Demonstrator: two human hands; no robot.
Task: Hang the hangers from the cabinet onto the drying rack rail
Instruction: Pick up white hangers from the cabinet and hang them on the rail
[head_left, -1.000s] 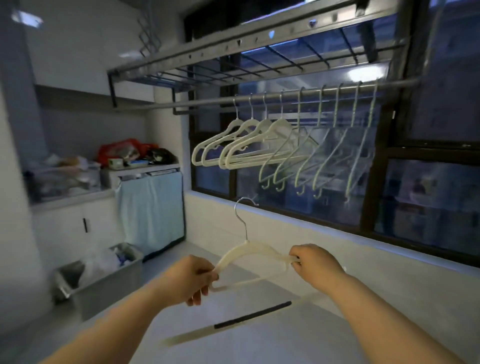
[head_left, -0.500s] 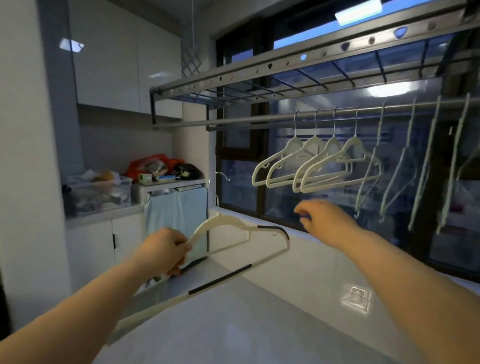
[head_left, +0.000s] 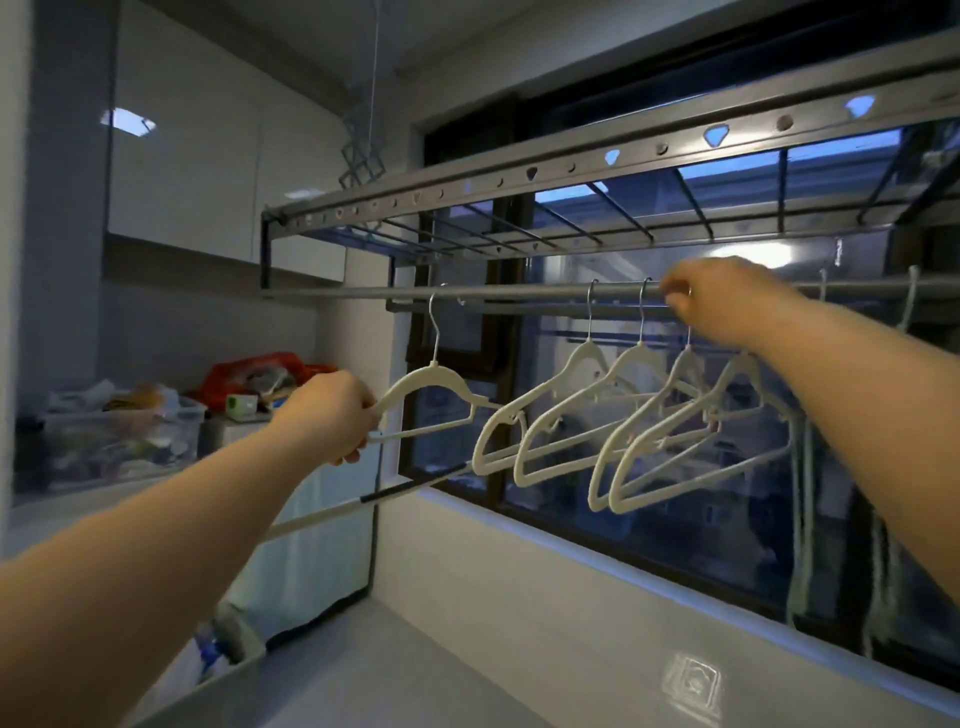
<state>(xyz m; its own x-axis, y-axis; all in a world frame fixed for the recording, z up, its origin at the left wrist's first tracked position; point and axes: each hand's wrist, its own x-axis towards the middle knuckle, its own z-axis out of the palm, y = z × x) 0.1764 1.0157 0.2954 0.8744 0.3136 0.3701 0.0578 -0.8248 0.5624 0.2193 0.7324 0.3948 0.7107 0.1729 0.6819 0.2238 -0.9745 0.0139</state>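
- Left hand (head_left: 332, 415): fingers curled tight round the left shoulder end of a white hanger (head_left: 431, 370), held up near rail height.
- Right hand (head_left: 727, 301): fingers curled at the rail (head_left: 519, 292), and I judge they pinch the hook of one of the hung hangers (head_left: 587, 351).
- Hanger hook: at the rail, left of the hung row and well apart from it. I cannot confirm it is seated.
- Step in hand: I read this as hanging the hanger.
- Next move: check that the hook bears on the rail, then let go with the left hand.

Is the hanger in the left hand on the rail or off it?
On, apparently: hanger hook loops over the rail; left hand grips its shoulder.
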